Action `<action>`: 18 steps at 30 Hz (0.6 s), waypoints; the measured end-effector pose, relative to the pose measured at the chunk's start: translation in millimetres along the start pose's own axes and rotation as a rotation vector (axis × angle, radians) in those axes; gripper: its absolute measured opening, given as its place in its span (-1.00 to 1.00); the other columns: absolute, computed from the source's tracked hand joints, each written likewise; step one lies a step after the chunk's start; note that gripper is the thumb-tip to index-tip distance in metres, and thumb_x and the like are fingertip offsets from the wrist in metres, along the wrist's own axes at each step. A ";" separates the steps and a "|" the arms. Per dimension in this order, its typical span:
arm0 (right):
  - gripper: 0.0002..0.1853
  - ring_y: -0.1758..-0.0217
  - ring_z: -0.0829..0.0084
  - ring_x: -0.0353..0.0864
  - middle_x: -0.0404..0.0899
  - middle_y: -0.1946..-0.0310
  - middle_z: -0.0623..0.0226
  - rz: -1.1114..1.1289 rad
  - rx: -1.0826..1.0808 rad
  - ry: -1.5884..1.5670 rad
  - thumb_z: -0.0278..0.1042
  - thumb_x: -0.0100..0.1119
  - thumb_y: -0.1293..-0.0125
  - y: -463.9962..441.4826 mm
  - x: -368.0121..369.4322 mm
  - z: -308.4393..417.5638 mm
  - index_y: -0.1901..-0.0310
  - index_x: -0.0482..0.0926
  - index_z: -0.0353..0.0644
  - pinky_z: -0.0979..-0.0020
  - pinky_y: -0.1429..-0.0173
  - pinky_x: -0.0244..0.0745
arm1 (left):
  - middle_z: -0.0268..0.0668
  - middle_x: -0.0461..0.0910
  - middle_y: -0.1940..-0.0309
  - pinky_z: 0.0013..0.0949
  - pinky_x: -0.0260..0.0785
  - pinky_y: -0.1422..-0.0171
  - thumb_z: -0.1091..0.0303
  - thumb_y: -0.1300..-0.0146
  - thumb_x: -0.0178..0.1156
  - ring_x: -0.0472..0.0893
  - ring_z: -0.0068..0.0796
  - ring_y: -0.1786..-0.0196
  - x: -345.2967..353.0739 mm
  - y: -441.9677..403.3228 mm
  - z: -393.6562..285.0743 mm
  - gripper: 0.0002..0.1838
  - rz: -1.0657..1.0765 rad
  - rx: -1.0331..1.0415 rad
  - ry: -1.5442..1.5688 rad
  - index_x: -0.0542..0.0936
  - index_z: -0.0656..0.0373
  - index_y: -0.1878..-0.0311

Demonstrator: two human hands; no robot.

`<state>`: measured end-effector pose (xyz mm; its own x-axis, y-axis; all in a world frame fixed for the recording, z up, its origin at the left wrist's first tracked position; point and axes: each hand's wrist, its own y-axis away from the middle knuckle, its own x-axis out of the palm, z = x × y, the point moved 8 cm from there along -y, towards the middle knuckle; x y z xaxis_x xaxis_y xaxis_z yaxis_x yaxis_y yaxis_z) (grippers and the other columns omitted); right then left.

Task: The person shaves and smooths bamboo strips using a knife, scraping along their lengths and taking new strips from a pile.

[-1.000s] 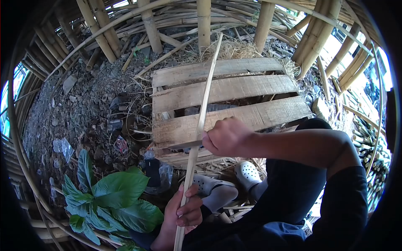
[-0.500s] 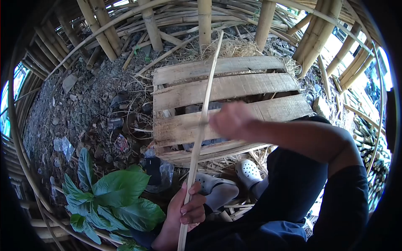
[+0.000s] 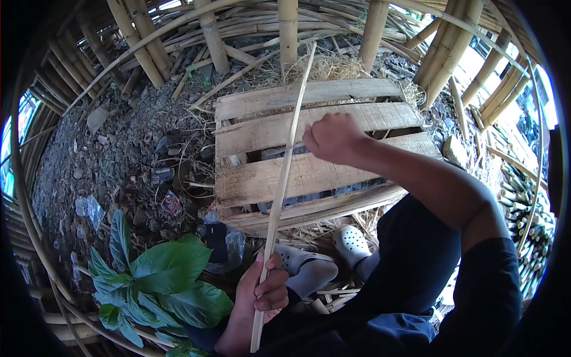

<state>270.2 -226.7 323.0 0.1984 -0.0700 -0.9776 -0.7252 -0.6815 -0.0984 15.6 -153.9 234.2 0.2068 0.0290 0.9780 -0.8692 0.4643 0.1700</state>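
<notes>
Left hand, as I view it from my remote station: fingers wrapped snugly around the lower part of a pale bamboo strip. The strip slants up and away across a slatted wooden platform; I cannot tell whether they touch. Right hand: curled into a fist above the slats, just right of the strip; whether it encloses anything I cannot tell. Nearer the body, two pale perforated clogs; at left, a leafy plant; beyond, upright bamboo posts.
</notes>
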 end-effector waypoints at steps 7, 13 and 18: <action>-0.42 0.50 0.02 0.63 0.54 0.63 -0.08 -0.190 0.279 -0.485 -0.07 -0.17 -0.46 -2.0 -32.2 -52.6 0.58 0.51 -0.36 0.11 0.33 0.54 | -0.58 0.19 0.73 -0.64 -0.04 0.72 -0.03 -0.53 -0.26 0.16 -0.76 0.82 -2.4 6.5 -11.7 -0.69 -0.108 -0.003 -0.186 0.28 -0.04 0.22; -0.52 0.50 0.05 0.64 0.56 0.59 -0.08 0.241 0.290 -0.680 -0.12 -0.08 -0.39 9.9 15.9 -33.9 0.47 0.51 -0.44 0.10 0.32 0.49 | -0.58 0.18 0.74 -0.65 -0.03 0.72 -0.03 -0.53 -0.27 0.14 -0.75 0.83 -1.6 4.8 -13.0 -0.69 -0.111 0.028 -0.208 0.27 -0.03 0.21; -0.71 0.45 -0.02 0.65 0.58 0.53 -0.14 -0.104 0.350 -0.718 -0.37 -0.01 -0.29 6.8 1.2 -59.2 0.35 0.52 -0.52 0.12 0.28 0.51 | -0.56 0.19 0.74 -0.65 -0.04 0.73 -0.02 -0.54 -0.29 0.18 -0.74 0.83 0.2 6.8 -14.1 -0.68 -0.073 0.052 -0.178 0.26 -0.02 0.21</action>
<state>304.6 -274.5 332.1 -0.1099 0.5477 -0.8294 -0.9143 -0.3830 -0.1317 16.1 -138.2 233.8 0.1911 -0.1619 0.9681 -0.8780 0.4127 0.2423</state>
